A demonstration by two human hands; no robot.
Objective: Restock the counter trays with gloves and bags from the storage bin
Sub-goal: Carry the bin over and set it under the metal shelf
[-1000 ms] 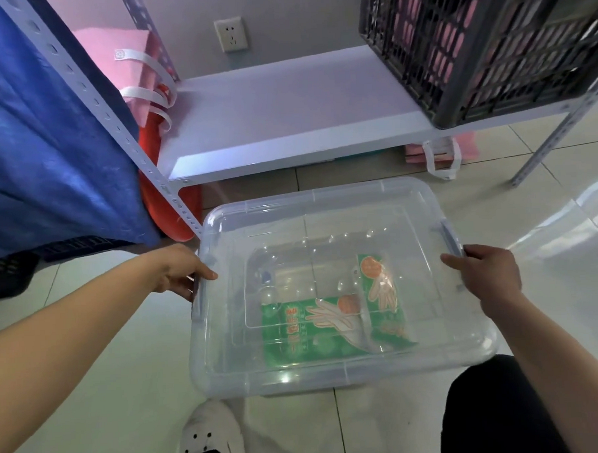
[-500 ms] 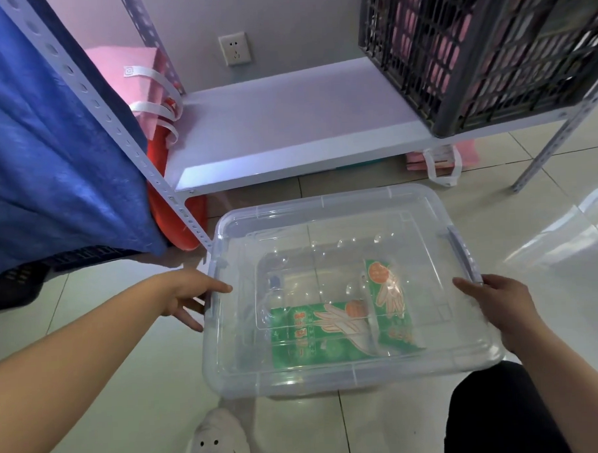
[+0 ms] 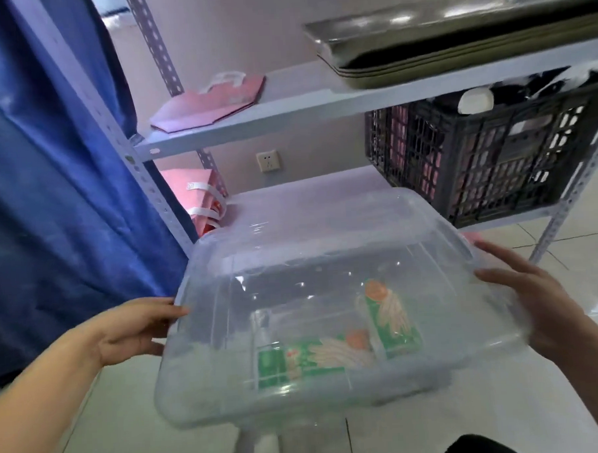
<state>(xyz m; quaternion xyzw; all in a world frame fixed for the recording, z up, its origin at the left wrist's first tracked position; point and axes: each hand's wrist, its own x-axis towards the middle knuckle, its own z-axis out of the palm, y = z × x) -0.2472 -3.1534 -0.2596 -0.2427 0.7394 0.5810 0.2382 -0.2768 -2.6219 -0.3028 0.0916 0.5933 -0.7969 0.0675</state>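
A big blue cloth (image 3: 48, 168) hangs on your left, next to a grey metal shelf rack (image 3: 285, 107). On the lower shelf sits a black crate (image 3: 486, 156). Flat metal trays (image 3: 454, 45) lie on the shelf above it, and a pink bag (image 3: 210, 103) lies there too.

In front of the rack you hold the clear storage bin (image 3: 328, 310), lid on, up off the floor. Your left hand (image 3: 131, 333) presses its left side with fingers curled against it. Your right hand (image 3: 530, 298) presses its right side with fingers spread wide.

Inside the bin lie two green glove packs (image 3: 390, 318), one touching the other.
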